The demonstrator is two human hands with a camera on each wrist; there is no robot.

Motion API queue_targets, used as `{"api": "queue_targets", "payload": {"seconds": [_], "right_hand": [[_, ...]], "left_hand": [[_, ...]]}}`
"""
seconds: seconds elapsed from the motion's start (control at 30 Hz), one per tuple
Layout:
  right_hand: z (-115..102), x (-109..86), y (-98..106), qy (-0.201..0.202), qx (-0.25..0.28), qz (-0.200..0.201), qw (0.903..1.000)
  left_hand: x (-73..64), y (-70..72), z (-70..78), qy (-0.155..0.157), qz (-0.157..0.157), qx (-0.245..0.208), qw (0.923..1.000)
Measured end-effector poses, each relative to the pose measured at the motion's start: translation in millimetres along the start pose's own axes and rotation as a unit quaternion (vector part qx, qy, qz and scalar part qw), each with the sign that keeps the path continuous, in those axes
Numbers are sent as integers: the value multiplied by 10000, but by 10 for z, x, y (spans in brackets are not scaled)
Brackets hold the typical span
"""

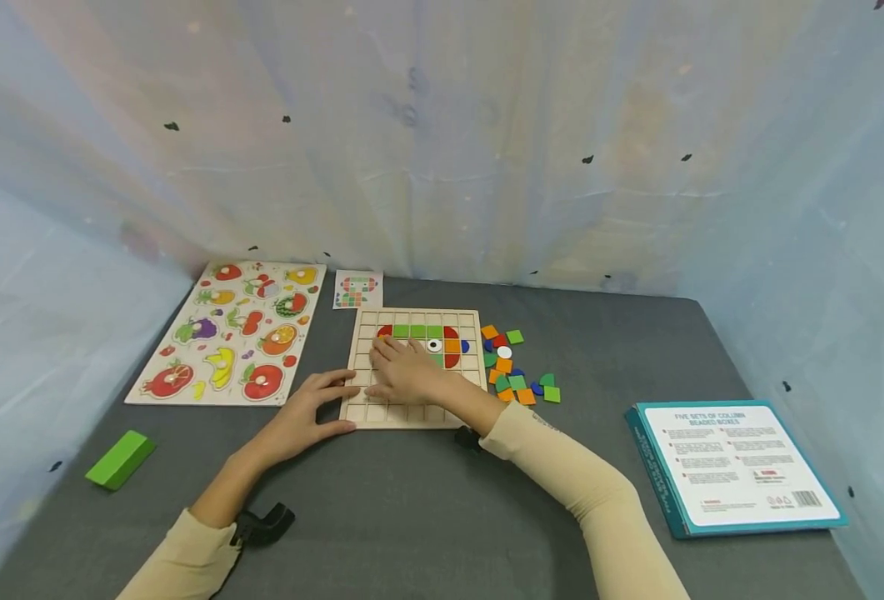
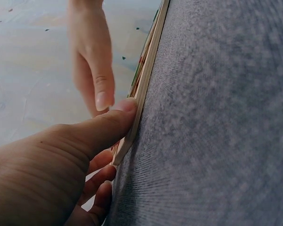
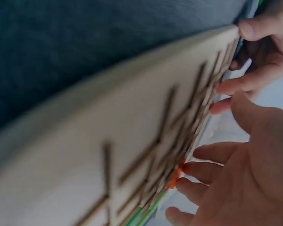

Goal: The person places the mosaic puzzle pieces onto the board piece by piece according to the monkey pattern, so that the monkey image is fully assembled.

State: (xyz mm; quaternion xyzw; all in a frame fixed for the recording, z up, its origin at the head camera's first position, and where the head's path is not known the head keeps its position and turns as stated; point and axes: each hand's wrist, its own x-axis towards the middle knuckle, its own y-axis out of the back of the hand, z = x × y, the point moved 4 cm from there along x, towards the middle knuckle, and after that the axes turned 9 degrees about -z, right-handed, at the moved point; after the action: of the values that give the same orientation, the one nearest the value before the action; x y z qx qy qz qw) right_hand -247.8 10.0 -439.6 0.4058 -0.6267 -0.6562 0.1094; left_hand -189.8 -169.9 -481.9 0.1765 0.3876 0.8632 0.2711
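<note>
A square wooden grid board point(image 1: 412, 414) lies flat in the middle of the table. Green, red and orange tiles with a white eye disc point(image 1: 434, 345) fill some upper cells. My left hand point(image 1: 310, 410) holds the board's near left corner, thumb at the near edge and fingers at the left edge. Over the board's left half my right hand point(image 1: 407, 372) is spread, palm down, hiding several cells. In the right wrist view its fingers point(image 3: 205, 172) are loosely extended beside an orange-red tile point(image 3: 175, 176); whether they touch it I cannot tell.
Loose coloured tiles point(image 1: 516, 382) lie right of the board. A pattern card point(image 1: 358, 289) sits behind it, and a fruit puzzle board point(image 1: 232, 333) stands to the left. A green block point(image 1: 121, 459) is at the far left, a teal-edged box point(image 1: 737, 467) at the right.
</note>
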Motion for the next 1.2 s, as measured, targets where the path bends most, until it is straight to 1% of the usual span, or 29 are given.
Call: {"api": "queue_targets", "payload": {"seconds": [0.1,0.27,0.3,0.4,0.47,0.53,0.6,0.67,0.7,0.73,0.8,0.9,0.97,1.03,1.1,1.2], "right_hand": [[6,-8,-42,256,150,14,9996],[74,-23,-24,765,702,100,9945],[86,-29,-18,835,782,75,9934],[96,-49,-11,964,806,20,9921],[97,-68,-3,1020,903,50,9907],[129,-99,14,1085,1209,171,9866],[230,-160,35,1072,1639,504,9793],[406,-255,51,967,1982,988,9704],[517,-316,49,829,2102,1221,9665],[641,-387,39,637,2164,1448,9634],[903,-551,12,178,2330,1691,9575],[1263,-824,-45,-461,2691,1632,9481],[1450,-993,-86,-718,2934,1464,9420],[1578,-1122,-132,-836,3116,1293,9377],[1654,-1194,-178,-860,3209,1171,9359],[1703,-1200,-244,-822,3205,1142,9368]], "left_hand": [[7,-4,2,5,-16,-14,10000],[9,4,3,1,12,-20,10000],[10,5,4,-3,8,-12,10000],[12,2,8,-18,-6,14,10000],[12,-1,10,-6,-10,11,10000],[9,-5,11,9,-2,-13,10000],[10,-12,15,24,-7,-27,10000],[9,-25,17,35,-29,-24,10000],[9,-33,19,33,-36,-23,10000],[8,-40,21,31,-43,-25,10000],[3,-53,22,34,-60,-15,10000],[-5,-57,25,36,-36,-21,10000],[-5,-54,27,33,-30,-15,10000],[-1,-44,22,15,1,12,10000],[0,-30,15,16,40,50,10000],[-3,-11,7,10,74,72,9999]]}}
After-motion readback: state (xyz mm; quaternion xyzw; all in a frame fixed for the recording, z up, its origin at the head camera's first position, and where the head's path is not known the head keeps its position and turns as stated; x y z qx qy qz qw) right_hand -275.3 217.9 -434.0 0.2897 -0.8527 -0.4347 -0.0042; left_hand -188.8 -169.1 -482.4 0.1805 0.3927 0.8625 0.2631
